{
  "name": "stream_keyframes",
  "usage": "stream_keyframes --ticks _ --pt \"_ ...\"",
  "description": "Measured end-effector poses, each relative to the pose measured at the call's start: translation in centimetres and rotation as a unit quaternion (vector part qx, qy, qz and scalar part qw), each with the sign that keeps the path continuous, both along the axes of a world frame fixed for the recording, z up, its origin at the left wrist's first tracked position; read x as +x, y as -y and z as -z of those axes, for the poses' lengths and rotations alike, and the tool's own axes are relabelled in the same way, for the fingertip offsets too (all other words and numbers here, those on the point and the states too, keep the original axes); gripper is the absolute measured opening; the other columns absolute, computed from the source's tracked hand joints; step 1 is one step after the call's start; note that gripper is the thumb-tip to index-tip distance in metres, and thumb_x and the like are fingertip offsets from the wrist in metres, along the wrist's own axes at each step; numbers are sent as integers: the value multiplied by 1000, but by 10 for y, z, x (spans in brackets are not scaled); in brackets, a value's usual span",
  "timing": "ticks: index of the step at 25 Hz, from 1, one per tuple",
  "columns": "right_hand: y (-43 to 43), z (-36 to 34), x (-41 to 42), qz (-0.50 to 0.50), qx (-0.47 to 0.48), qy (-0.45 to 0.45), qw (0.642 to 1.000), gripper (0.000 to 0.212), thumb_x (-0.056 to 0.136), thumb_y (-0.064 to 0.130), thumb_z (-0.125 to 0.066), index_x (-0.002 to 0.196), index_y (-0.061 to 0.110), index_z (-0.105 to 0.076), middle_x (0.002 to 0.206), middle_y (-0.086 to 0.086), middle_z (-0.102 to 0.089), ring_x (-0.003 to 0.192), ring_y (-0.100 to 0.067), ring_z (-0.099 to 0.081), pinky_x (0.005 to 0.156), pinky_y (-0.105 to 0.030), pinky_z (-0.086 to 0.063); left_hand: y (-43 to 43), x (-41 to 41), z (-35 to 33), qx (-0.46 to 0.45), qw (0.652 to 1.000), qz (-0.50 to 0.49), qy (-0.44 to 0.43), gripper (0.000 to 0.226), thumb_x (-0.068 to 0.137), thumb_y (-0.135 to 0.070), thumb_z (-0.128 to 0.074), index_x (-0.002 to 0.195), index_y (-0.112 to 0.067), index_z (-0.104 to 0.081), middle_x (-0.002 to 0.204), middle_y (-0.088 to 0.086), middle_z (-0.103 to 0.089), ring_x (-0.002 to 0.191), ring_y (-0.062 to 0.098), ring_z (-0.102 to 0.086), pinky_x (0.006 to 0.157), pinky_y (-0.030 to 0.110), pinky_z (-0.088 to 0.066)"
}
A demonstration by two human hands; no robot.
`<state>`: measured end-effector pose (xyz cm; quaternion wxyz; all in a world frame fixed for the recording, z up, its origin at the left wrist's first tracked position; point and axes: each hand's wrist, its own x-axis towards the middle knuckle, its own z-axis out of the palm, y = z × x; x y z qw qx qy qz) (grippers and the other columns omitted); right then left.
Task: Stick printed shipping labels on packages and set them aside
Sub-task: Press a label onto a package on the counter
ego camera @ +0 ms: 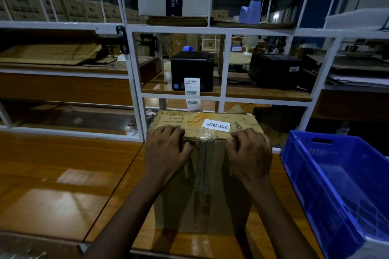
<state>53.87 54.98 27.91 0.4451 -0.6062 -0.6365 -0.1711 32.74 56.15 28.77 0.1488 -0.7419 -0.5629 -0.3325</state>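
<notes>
Already label stuck on box top. Left hand, right hand grip box, fingers curled over top edge. Setting aside not yet done. Label strip hangs from printer.

The carton bears "GB 31241", printed upside down.

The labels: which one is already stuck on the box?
The label on the cardboard box top, by the right hand; three others hang from the printer.
</notes>
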Motion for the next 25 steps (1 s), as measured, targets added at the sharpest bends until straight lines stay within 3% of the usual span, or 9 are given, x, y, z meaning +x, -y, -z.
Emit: stream_keyframes --ticks 3,6,9,12,14,16,20,22,25 --pt "-11 -18 1 5 -117 39 992 66 88 58 -19 113 18 -65 118 -6 -65 111 -24 -57 102 -49 -37 -14 1 -24 -54 998 16 -10 62 86 -56 -22 106 -19 -68 105 3 -67 94 20 -57 84 38 -39" --pt "-20 -20 0 45 -186 104 976 84 83 65 -2 133 22 -54 139 -3 -55 132 -23 -43 111 -51 -25 -30 5 -33 -124 989 -5 -85 73 85 -61 -12 129 -23 -57 134 3 -57 122 23 -51 99 42 -36" --pt "-19 -13 0 62 -164 107 979 83 84 65 -3 133 22 -55 136 -2 -57 130 -24 -45 110 -50 -24 -33 6 -23 -147 981 -33 -119 75 86 -60 -9 144 -27 -42 151 0 -42 136 24 -39 107 45 -29" --pt "-21 -12 -1 69 -145 94 983 76 86 63 -11 128 22 -60 130 -2 -61 124 -25 -48 104 -48 -27 -34 4 -28 -159 979 -27 -120 78 82 -64 -6 137 -29 -49 143 -2 -50 131 23 -43 108 52 -26" --pt "-19 -10 -2 57 -97 61 992 66 89 59 -21 122 21 -64 125 -3 -64 119 -28 -47 99 -47 -31 -34 -2 -29 -181 977 -35 -110 66 88 -66 -17 141 -36 -44 150 -4 -42 137 27 -34 108 62 -20" --pt "-12 8 -2 49 -16 -29 998 53 89 52 -36 122 20 -63 127 -8 -60 118 -32 -44 96 -49 -33 -32 -11 -24 -206 973 -50 -91 60 92 -69 -24 147 -46 -29 158 1 -26 143 33 -18 108 65 -22" --pt "-1 55 -7 1 49 -274 960 72 82 56 -51 147 35 -26 141 -18 -34 120 -37 -43 82 -51 -51 -30 -24 -19 -199 976 -63 -64 65 89 -75 -25 148 -48 -23 158 5 -20 141 36 -15 105 58 -30" --pt "-1 52 -8 -35 55 -308 949 76 80 58 -54 147 40 -21 141 -19 -34 121 -37 -45 80 -51 -54 -30 -25 -19 -181 980 -53 -60 64 89 -75 -26 146 -48 -29 157 2 -25 139 35 -19 103 56 -34" --pt "-9 26 -5 -39 99 -255 961 76 80 55 -59 146 32 -28 136 -12 -38 120 -34 -47 81 -53 -54 -27 -32 -16 -160 986 -42 -11 65 85 -75 -23 144 -48 -36 154 -2 -29 136 30 -25 99 53 -36"
